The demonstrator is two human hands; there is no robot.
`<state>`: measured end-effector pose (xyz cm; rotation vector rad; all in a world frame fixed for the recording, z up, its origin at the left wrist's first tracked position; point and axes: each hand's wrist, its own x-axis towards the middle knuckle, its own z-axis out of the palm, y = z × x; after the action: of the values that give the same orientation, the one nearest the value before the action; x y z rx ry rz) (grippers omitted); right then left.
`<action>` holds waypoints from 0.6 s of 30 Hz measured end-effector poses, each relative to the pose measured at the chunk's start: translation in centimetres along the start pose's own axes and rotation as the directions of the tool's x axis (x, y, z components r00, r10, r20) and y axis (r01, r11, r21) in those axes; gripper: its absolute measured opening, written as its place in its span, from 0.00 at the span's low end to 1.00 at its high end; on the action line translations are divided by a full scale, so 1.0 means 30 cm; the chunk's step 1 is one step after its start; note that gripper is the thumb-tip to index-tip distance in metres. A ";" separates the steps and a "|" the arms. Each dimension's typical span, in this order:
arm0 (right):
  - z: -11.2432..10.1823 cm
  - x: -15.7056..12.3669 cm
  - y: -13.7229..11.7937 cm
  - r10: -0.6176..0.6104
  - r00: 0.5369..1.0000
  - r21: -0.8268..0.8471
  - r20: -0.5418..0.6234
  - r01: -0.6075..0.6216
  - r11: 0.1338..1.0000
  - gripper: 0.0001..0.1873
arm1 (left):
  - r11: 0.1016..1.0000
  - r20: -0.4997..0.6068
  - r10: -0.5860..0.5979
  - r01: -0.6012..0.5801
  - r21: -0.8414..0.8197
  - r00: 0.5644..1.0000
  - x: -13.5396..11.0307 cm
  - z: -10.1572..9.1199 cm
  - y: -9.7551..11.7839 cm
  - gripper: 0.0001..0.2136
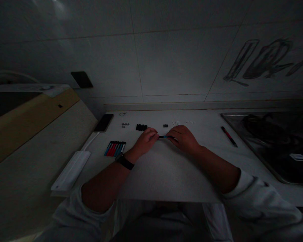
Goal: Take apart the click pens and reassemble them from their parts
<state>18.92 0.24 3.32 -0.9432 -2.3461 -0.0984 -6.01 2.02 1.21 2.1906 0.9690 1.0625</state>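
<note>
Between my two hands lies a slim pen [164,136], dark with a blue section, held level just above the white counter [164,174]. My left hand [147,139] pinches its left end. The other end sits in the closed fingers of my right hand [183,138]. Left of my left wrist is a row of red, blue and white pen barrels [115,148] with black tops. Beyond my left hand stand several black grips [141,127]. A small black piece [165,125] and thin white sticks [175,123] lie behind my right hand.
Several small metal parts [125,124] lie at back left, near a phone [104,123] and a white power strip [72,169]. Tiny pale springs or similar pieces [191,122] lie at the back. A red-and-black pen [229,136] rests beside the metal sink edge [252,151] at right.
</note>
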 end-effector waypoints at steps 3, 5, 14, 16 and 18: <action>0.000 -0.001 0.003 0.005 1.000 -0.008 0.003 -0.005 1.000 0.10 | 1.000 -0.022 0.018 -0.019 -0.024 1.000 -0.005 0.001 0.000 0.06; -0.002 0.000 0.002 0.009 1.000 -0.016 0.000 -0.009 1.000 0.10 | 0.999 -0.029 -0.002 0.001 -0.033 1.000 -0.007 0.000 0.004 0.11; -0.003 0.002 -0.002 0.005 1.000 -0.001 0.001 -0.005 1.000 0.10 | 1.000 -0.007 0.016 -0.016 -0.020 1.000 0.000 -0.002 0.009 0.04; 0.000 0.000 0.003 0.002 1.000 0.002 -0.002 -0.002 1.000 0.09 | 0.999 -0.017 0.019 -0.020 -0.041 1.000 -0.003 -0.002 0.008 0.07; 0.002 -0.002 0.006 0.002 1.000 0.002 -0.007 -0.002 1.000 0.09 | 0.999 -0.017 0.007 -0.008 -0.053 1.000 -0.005 -0.002 0.008 0.10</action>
<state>19.04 0.37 3.21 -0.9429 -2.3385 -0.0990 -6.04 1.76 1.34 2.1471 0.9303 1.0991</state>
